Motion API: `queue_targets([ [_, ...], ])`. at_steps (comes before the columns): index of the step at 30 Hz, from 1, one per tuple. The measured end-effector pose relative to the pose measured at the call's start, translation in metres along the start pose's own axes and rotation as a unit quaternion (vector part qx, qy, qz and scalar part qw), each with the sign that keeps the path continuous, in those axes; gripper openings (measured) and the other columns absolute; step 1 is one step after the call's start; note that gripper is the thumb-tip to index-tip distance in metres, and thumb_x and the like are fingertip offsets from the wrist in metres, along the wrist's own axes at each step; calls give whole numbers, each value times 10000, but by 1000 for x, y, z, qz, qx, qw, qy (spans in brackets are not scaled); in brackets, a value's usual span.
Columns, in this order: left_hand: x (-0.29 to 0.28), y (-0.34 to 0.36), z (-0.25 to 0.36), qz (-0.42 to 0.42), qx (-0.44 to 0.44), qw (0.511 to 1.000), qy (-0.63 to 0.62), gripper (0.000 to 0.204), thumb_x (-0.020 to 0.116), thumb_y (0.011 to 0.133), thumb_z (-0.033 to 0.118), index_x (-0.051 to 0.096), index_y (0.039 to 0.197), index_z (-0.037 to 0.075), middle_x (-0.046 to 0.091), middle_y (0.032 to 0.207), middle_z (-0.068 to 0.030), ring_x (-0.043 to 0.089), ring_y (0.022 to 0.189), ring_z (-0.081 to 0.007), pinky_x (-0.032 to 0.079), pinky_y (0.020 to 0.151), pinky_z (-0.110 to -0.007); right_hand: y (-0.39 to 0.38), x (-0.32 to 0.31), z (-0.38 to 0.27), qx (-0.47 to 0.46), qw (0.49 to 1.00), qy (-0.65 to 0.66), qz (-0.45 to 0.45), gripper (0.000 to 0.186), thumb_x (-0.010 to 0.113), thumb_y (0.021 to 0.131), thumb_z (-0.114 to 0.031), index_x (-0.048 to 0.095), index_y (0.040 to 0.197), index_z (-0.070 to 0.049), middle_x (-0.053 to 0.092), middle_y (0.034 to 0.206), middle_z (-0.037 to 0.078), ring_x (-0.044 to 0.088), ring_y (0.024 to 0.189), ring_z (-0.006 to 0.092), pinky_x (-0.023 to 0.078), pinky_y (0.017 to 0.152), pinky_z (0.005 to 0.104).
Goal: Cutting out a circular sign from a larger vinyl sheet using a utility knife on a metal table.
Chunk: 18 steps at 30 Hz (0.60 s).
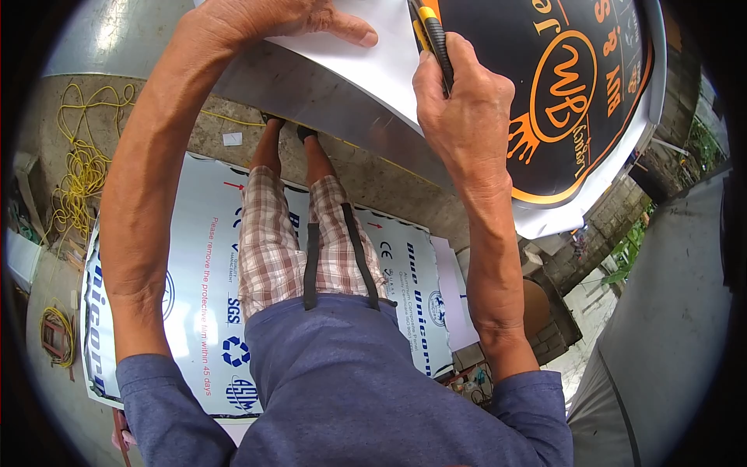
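A yellow and black utility knife is gripped in my right hand, my fingers wrapped round its handle. Its tip end runs up to the top edge of the picture. Under it lies a white sheet, beside a black printed sticker with orange lettering and an orange border. My left hand rests over the white sheet, left of the knife, its thumb stretched out. The upper edge cuts off part of that hand's fingers.
A large film-covered panel lies on the floor beneath me. Tangled yellow cord sits at the left, near a wound yellow reel. A grey sheet-like surface stands at the right. Cables and tools lie by my right elbow.
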<state>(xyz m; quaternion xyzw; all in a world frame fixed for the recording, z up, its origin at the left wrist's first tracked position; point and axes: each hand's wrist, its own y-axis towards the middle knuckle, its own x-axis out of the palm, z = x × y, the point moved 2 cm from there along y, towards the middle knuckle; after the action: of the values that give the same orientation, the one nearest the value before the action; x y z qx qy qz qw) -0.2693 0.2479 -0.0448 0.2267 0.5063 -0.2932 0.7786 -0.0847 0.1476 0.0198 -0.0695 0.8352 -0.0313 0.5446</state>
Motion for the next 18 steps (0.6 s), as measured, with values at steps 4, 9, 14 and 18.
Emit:
queue_targets([
  [4, 2, 1, 1, -2, -2, 1000, -5, 1178, 861, 611, 717, 394, 1593, 263, 228, 1714, -91, 81, 1574, -443, 23, 1252, -696, 0, -1, 2, 9, 1000, -3, -9, 152, 649, 925, -44, 535, 851, 25, 661, 662, 180, 678, 534, 322, 527, 504, 420],
  [9, -2, -2, -2, 12, 0, 1000, 17, 1184, 857, 612, 724, 388, 1596, 260, 228, 1715, -90, 87, 1573, -445, 31, 1254, -694, 0, -4, -5, 5, 1000, -3, -14, 156, 644, 927, -40, 531, 838, 21, 658, 652, 175, 677, 531, 308, 526, 502, 412],
  [14, 4, 3, 3, 6, 3, 1000, 7, 1169, 852, 630, 718, 383, 1598, 261, 224, 1716, -89, 93, 1573, -443, 44, 1258, -686, 0, -7, 3, 18, 1000, -14, -21, 160, 639, 925, -55, 545, 829, 31, 652, 638, 184, 667, 518, 331, 531, 517, 431],
  [18, -8, -5, 7, 14, -14, 1000, 15, 1090, 829, 700, 682, 381, 1600, 261, 226, 1715, -88, 102, 1577, -424, 64, 1280, -636, 12, -20, -4, 32, 997, -2, -64, 171, 630, 925, -80, 586, 823, 50, 623, 575, 194, 650, 496, 352, 537, 536, 449],
])
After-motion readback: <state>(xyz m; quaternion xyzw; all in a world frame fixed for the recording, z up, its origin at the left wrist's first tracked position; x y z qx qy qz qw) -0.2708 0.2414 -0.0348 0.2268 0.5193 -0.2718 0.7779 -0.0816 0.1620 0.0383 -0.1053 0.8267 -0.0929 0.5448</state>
